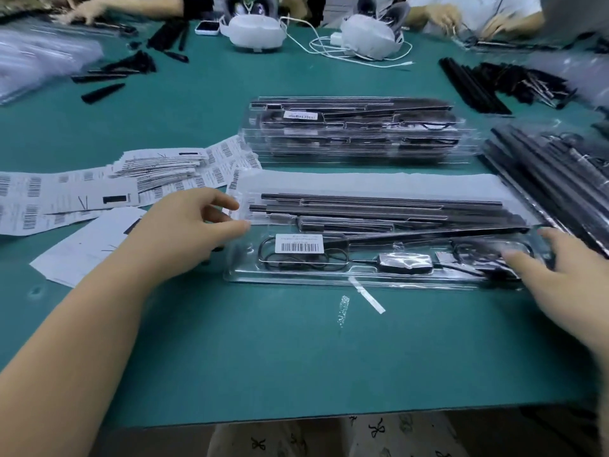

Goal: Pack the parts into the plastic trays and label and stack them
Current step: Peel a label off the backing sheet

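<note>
A clear plastic tray [329, 281] lies in front of me on the green table, filled with black rods [379, 206], a coiled cable [296, 260] and a white barcode label [299, 243]. My left hand [184, 232] is at the tray's left end, thumb and fingers pinching its edge. My right hand [557, 275] reaches the tray's right end, fingers spread and blurred; its grip cannot be made out. Behind stands a stack of filled, labelled trays [356, 133].
Sheets of barcode labels [99, 189] spread at the left. Bundles of black rods [553, 173] lie at the right and far back. A strip of label backing [367, 296] lies near the tray. White headsets [253, 29] and other people's hands are across the table.
</note>
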A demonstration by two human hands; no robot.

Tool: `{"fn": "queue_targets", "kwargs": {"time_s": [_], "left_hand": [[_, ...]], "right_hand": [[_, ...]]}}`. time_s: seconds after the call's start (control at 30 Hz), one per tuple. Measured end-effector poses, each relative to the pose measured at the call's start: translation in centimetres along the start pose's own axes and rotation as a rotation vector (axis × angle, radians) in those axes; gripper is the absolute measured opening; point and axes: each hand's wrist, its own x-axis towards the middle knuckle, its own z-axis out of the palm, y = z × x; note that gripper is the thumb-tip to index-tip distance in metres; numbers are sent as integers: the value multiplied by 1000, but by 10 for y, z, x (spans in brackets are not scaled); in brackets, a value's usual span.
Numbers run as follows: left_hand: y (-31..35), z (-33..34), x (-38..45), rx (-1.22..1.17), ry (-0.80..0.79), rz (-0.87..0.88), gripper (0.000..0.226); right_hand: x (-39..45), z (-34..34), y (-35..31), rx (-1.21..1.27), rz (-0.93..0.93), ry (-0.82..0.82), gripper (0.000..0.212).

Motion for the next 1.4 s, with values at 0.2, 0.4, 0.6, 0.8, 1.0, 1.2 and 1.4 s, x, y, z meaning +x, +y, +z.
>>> {"fn": "queue_targets", "kwargs": {"time_s": [0.2,0.4,0.6,0.8,1.0,1.2,1.4], "left_hand": [[6,-9,1,-637,-72,-189,42],[15,-16,4,-942,-83,-195,37],[43,-35,35,-825,120,-154,17],[80,-28,114,-492,300,-29,34],[72,2,170,-259,380,-106,32],[66,13,181,-266,381,-128,36],[62,15,182,-223,383,-135,35]], "right_hand": [[0,4,8,364,52,54,77],[0,2,2,692,55,152,49],[44,-18,-50,697,-178,283,28],[139,-23,-109,485,-251,294,38],[187,-3,-127,332,-245,256,28],[195,13,-121,231,-227,208,25],[190,19,-117,200,-259,178,31]]}}
